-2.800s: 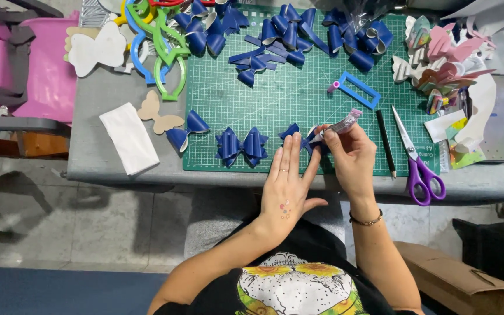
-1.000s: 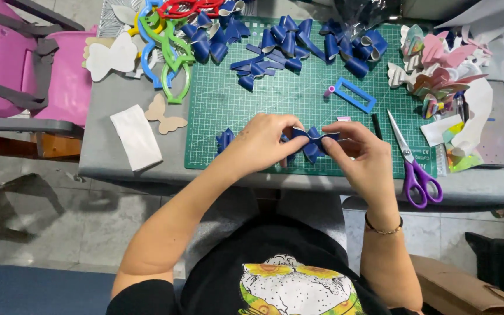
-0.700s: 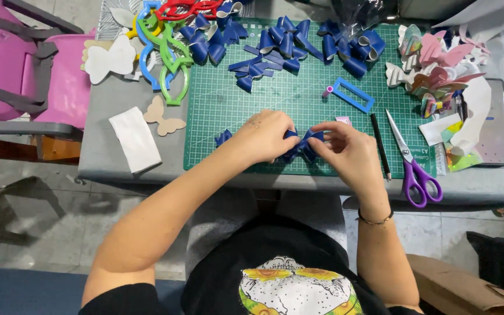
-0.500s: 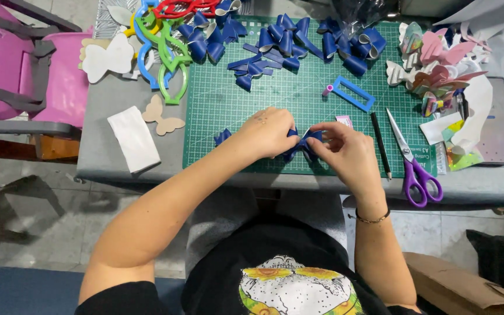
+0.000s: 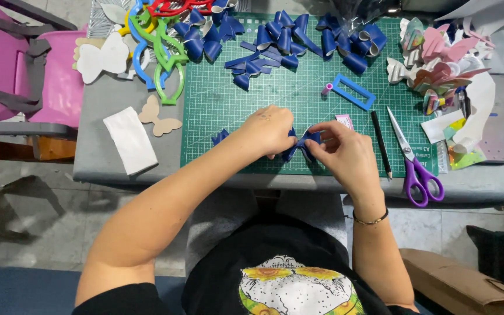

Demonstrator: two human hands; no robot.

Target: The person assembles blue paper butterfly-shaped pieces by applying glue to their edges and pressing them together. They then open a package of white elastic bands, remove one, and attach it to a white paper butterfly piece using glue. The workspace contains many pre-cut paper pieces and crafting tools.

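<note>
Both hands pinch a blue bow at the near edge of the green cutting mat.
Since a moment ago, the left hand [image 5: 272,129] has closed in beside the right hand [image 5: 345,153], both now gripping the blue bow [image 5: 303,143]; purple scissors [image 5: 413,160] lie right on the bench [image 5: 106,166].

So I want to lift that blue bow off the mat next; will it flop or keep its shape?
The blue bow looks cut from thin foam-like sheet, so probably light. Its loops stand rounded between the left hand and right hand, so likely springy, and may crush if squeezed.
</note>
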